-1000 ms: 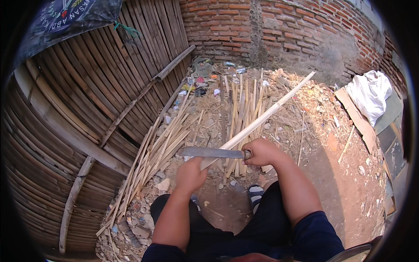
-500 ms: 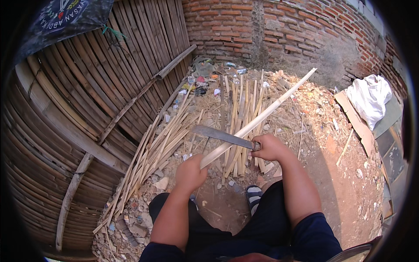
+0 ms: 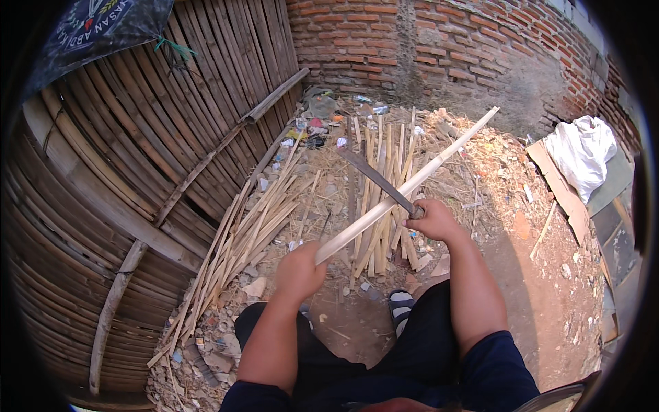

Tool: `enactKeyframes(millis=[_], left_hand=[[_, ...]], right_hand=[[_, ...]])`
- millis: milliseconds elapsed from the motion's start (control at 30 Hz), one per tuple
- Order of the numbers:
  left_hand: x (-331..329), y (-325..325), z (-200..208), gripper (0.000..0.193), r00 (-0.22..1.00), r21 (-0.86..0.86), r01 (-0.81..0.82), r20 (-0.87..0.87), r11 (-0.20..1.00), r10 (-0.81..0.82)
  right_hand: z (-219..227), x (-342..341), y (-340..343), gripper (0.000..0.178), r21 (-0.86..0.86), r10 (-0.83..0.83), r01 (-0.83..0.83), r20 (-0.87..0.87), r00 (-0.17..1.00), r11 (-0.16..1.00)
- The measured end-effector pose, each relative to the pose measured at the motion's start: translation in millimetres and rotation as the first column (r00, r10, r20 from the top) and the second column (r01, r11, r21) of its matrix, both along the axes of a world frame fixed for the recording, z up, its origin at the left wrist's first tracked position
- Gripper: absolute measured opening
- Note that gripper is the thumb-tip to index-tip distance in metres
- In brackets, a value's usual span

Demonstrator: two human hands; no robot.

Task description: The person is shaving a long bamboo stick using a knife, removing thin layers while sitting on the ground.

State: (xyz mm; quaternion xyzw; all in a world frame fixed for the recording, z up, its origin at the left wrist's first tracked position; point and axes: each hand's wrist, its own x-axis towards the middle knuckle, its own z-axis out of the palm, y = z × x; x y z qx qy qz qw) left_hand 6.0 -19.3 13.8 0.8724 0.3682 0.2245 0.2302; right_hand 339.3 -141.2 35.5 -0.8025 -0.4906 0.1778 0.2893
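My left hand (image 3: 300, 272) is closed around the near end of a long pale bamboo strip (image 3: 443, 156), which slants up and away to the right. In my right hand (image 3: 435, 220) is the handle of a machete (image 3: 368, 172), fist closed. Its dark blade crosses the strip about midway and points to the far left; whether the edge touches the strip I cannot tell. Beneath them on the ground lies a bundle of split bamboo strips (image 3: 376, 237). A second pile of thin bamboo strips (image 3: 240, 237) lies to the left.
A bamboo slat wall (image 3: 137, 147) stands on the left, a brick wall (image 3: 350, 44) at the back. Rubble and litter cover the ground. At right lie a white sack (image 3: 582, 154) and a cardboard piece (image 3: 559, 192). My sandalled foot (image 3: 400, 309) is just below the bundle.
My right hand has moved slightly right and away along the strip with the machete. The blade's tip has swung farther up and away. My left hand and the strip stay nearly still.
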Motion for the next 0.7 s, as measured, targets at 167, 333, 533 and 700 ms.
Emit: enactKeyframes(millis=[167, 333, 533, 700], left_hand=[[1.4, 2.1, -3.0, 0.028, 0.999, 0.008, 0.019, -0.051, 1.0, -0.019], [-1.5, 0.6, -3.6, 0.027, 1.0, 0.001, 0.027, 0.009, 1.0, -0.027], [-0.2, 1.6, -0.5, 0.026, 1.0, 0.003, 0.015, 0.007, 1.0, -0.015], [4.5, -0.4, -1.5, 0.026, 0.999, 0.006, 0.03, 0.023, 1.0, -0.03]], right_hand=[[13.2, -39.4, 4.6, 0.043, -0.208, 0.364, -0.333, 0.134, 0.922, 0.92], [5.4, -23.9, 8.9, 0.046, -0.132, 0.319, -0.313, 0.029, 0.947, 0.94], [1.2, 2.0, 3.0, 0.05, 0.0, -0.079, 0.079, 0.03, 0.996, 0.997], [9.7, -25.1, 0.7, 0.044, -0.071, 0.238, -0.23, 0.151, 0.96, 0.971]])
